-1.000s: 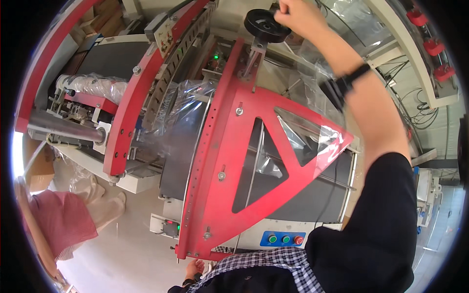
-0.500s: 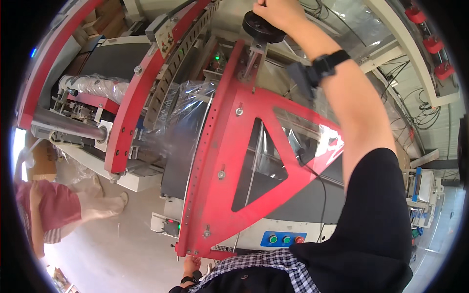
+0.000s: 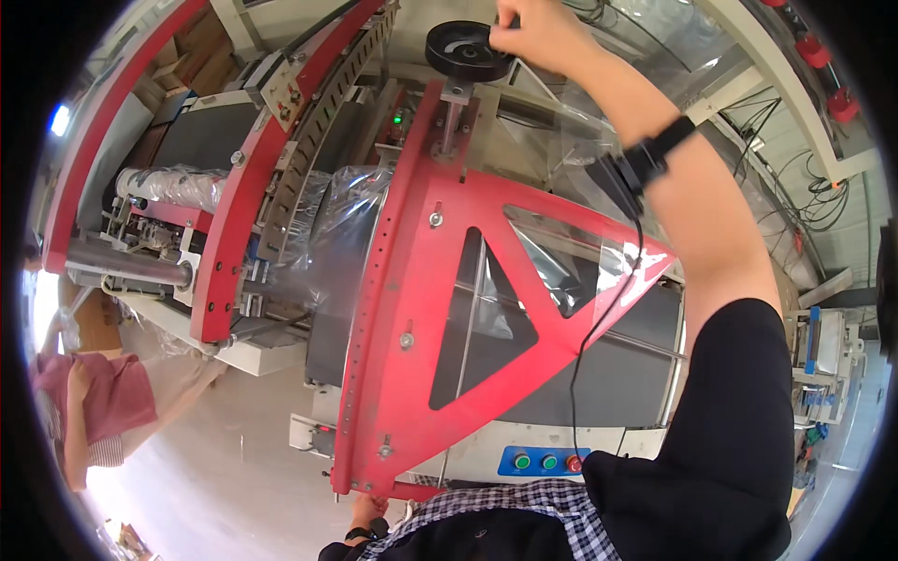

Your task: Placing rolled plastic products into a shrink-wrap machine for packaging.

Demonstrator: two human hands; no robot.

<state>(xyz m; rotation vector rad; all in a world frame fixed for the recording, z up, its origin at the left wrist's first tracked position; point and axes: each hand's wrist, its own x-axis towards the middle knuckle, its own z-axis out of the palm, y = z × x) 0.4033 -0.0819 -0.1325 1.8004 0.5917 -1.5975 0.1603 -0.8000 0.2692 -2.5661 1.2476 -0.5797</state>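
Now right hand (image 3: 541, 37), rightward round handwheel (image 3: 460, 54)

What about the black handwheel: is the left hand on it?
No, the right hand is at the handwheel; the left hand is by the lower end of the red triangular frame.

this is looking like a workshop or factory floor: a red triangular frame (image 3: 407, 290) is spanning a dark conveyor belt (image 3: 617, 393), a black handwheel (image 3: 447, 64) is standing above it, green and red buttons (image 3: 522, 461) are lining a blue panel (image 3: 506, 464), and clear film (image 3: 337, 224) and loose cables (image 3: 821, 198) are hanging about.
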